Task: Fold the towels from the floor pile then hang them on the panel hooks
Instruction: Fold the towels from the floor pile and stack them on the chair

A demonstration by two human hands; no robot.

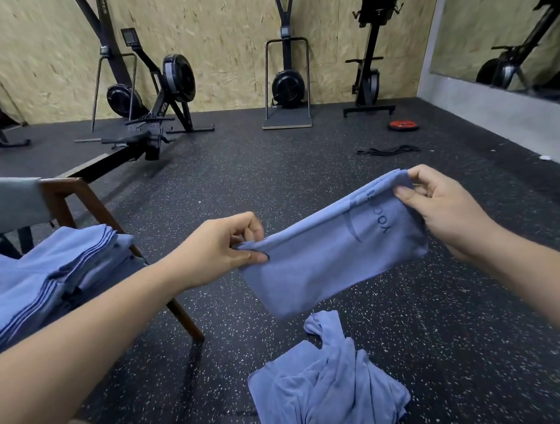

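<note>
a folded blue towel (332, 248) is held in the air between both hands, above the dark speckled floor (270, 167), and is stretched slantwise so that its right end sits higher than its left. its left end is pinched by the left hand (219, 247), the thumb pressed on the near side and the fingers curled round the folded edge. its upper right corner is gripped by the right hand (447, 209), the thumb laid on the near face and the other fingers curled behind the cloth. dark lettering is seen on the towel near the right hand, but it cannot be read in full. directly below the held towel, a crumpled pile of blue towels (326, 381) is spread on the floor. at the left, a stack of folded blue towels (48, 282) is laid on a chair (74, 203) with a dark wooden frame and a grey back. farther off, a rowing machine (156, 114) and a ski machine (286, 81) are set against a chipboard wall (224, 36). a red weight plate (403, 126) is laid flat on the floor near the right wall, and a black cord (389, 150) is stretched out just in front of it. a mirror (506, 38) is mounted on the right wall.
</note>
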